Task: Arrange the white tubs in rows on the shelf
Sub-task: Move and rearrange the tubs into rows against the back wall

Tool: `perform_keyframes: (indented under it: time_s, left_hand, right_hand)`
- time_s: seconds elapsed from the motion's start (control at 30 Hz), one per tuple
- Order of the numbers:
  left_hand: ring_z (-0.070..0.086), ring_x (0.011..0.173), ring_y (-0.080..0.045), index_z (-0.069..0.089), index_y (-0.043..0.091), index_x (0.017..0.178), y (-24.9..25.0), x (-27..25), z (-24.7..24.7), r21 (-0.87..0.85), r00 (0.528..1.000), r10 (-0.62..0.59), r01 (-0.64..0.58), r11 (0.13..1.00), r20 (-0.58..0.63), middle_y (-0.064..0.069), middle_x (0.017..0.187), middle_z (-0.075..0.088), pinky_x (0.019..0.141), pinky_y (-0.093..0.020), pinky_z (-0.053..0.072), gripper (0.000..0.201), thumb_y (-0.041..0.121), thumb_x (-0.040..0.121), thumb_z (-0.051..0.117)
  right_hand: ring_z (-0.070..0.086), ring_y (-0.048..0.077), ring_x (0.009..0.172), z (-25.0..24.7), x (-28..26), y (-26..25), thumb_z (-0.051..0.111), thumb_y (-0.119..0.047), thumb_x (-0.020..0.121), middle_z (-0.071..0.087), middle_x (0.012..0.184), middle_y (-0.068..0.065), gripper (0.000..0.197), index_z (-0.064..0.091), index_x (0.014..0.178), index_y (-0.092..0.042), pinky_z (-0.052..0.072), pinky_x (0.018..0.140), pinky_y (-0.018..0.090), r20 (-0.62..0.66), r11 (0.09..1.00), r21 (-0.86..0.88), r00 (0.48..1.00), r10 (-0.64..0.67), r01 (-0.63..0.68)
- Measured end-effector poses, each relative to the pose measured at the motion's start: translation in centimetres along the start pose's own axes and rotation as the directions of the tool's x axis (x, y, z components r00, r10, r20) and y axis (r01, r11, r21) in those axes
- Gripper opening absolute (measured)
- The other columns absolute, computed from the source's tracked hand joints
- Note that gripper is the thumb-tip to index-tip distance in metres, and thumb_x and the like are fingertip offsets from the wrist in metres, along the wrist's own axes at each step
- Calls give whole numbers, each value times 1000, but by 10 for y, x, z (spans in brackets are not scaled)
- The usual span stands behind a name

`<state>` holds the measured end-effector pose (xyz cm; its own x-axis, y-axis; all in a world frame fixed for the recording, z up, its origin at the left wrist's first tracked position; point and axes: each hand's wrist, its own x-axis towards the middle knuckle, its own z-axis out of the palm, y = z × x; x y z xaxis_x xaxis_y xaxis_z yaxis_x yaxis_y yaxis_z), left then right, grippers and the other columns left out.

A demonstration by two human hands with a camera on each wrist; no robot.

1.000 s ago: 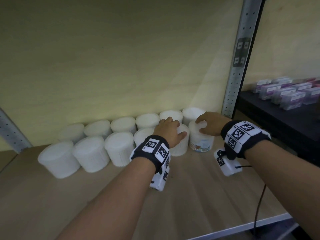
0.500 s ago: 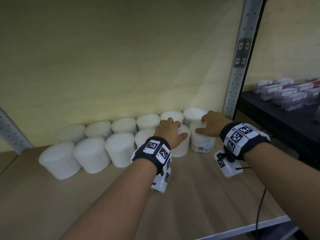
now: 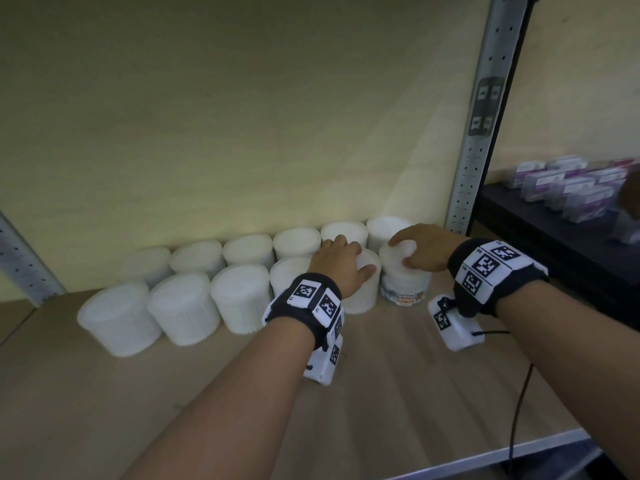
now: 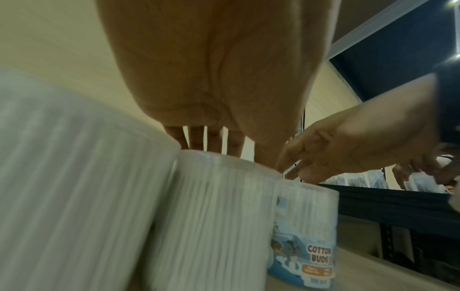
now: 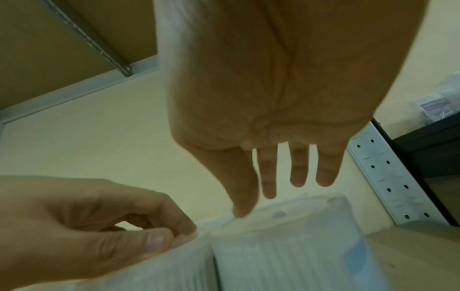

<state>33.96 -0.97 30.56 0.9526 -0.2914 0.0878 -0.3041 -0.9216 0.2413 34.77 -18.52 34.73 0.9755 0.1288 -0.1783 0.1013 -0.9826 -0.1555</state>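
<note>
The left hand (image 3: 341,268) curls round the plain tub (image 3: 363,296) beneath it, while the right hand (image 3: 420,249) rests straight-fingered on the labelled tub (image 3: 405,285), which is probably light, stiff and slick and best gripped around the lid.

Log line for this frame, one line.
step: front row | left hand: grips plain tub | right hand: touches labelled tub | two rows on shelf
</note>
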Motion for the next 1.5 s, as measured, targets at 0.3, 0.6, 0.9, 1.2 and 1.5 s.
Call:
perform_keyframes:
  time_s: [0.3,0.6,0.9,1.2,1.5]
  left_hand:
    - [41,123,-29,49,14,132,0,0,0,1,1000,-5,5,1000,9,-10,131,46,96,-39,40,51,47,93,49]
    - [41,123,-29,48,15,132,1,0,-1,11,1000,-6,6,1000,16,-10,130,45,94,-39,40,50,47,93,48]
    - [41,123,-28,48,16,133,2,-1,-2,15,1000,-9,9,1000,25,-9,131,45,96,-39,39,50,47,93,47]
    - [39,126,-28,46,16,135,5,0,-4,12,999,-28,28,1000,44,-9,133,43,96,-39,38,51,47,93,48]
    - [39,127,-29,44,16,137,7,1,-11,10,994,-23,22,1000,107,-10,135,42,101,-41,39,53,45,93,49]
  right_hand:
    - [33,34,133,11,2,-7,48,-60,87,37,142,13,72,40,141,-13,33,107,42,-46,985,-89,989,144,-148]
    - [38,26,135,2,-4,-7,52,-48,92,36,148,9,64,39,144,-14,33,109,34,-21,996,-71,998,59,-60]
    - [39,22,135,0,-5,-1,62,-38,89,38,149,2,58,44,142,-23,31,111,31,-9,998,-57,1000,-16,16]
    - [38,22,136,-1,-7,2,60,-39,90,38,150,3,57,44,142,-22,29,112,30,-12,997,-60,999,-53,52]
    - [41,22,134,-2,-7,1,61,-38,90,40,148,4,57,45,141,-21,32,109,30,-16,997,-57,998,-58,57]
